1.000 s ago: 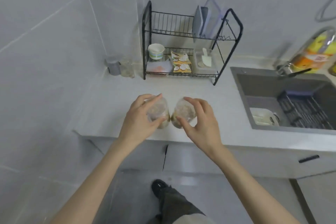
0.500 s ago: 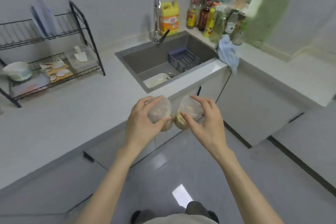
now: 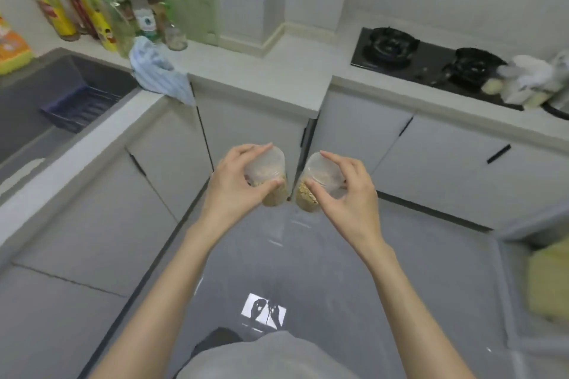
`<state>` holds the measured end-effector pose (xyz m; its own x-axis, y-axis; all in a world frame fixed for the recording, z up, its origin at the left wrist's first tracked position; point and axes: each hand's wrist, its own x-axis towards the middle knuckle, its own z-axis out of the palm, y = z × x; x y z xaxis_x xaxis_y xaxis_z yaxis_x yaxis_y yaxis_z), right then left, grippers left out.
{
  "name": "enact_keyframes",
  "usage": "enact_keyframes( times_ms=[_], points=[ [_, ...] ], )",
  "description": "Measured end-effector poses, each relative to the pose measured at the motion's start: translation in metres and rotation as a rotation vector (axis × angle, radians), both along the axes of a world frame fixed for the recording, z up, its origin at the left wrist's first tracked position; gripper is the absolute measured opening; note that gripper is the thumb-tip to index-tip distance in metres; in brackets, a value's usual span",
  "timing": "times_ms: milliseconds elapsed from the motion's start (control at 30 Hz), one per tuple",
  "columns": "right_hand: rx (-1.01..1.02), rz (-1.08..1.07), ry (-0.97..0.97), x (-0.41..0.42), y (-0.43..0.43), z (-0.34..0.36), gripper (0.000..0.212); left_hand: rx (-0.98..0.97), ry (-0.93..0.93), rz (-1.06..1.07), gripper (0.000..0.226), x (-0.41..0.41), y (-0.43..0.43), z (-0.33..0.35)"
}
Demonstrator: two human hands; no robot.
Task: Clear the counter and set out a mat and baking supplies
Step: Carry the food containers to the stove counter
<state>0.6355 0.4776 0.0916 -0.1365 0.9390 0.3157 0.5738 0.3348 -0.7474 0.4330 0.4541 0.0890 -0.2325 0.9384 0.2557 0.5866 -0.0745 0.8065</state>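
My left hand (image 3: pixel 234 189) grips a clear plastic jar (image 3: pixel 271 175) with a pale lid and tan grain-like contents, fingers around its lid end. My right hand (image 3: pixel 348 200) grips a second clear jar (image 3: pixel 317 181) of the same kind. Both jars are held side by side in the air over the grey floor, in front of the corner cabinets, with a small gap between them.
A white counter (image 3: pixel 261 71) wraps the corner. At left lie a dark sink (image 3: pixel 37 101) with a blue rack, several bottles (image 3: pixel 92 15) and a blue cloth (image 3: pixel 160 74). A black gas hob (image 3: pixel 431 61) sits at right, with white items (image 3: pixel 529 80) beside it.
My view has swung right from the dish rack counter, past the sink, to the corner and hob. Both hands still hold the jars in front of me, now slightly further apart.
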Motion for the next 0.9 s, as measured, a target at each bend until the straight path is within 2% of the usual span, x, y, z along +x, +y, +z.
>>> enact_keyframes(
  times_ms=[367,700,900],
  points=[
    [-0.016,-0.522,0.000,0.180,0.082,-0.007,0.049,-0.020,0.095,-0.565,0.060,0.189,0.184,0.003],
    [-0.025,-0.820,-0.031,0.290,0.195,0.001,0.049,-0.024,0.062,-0.874,0.061,0.334,0.361,0.010],
    [-0.028,-0.943,-0.022,0.359,0.253,0.007,0.050,0.036,0.106,-0.948,0.062,0.415,0.437,0.012]
  ],
)
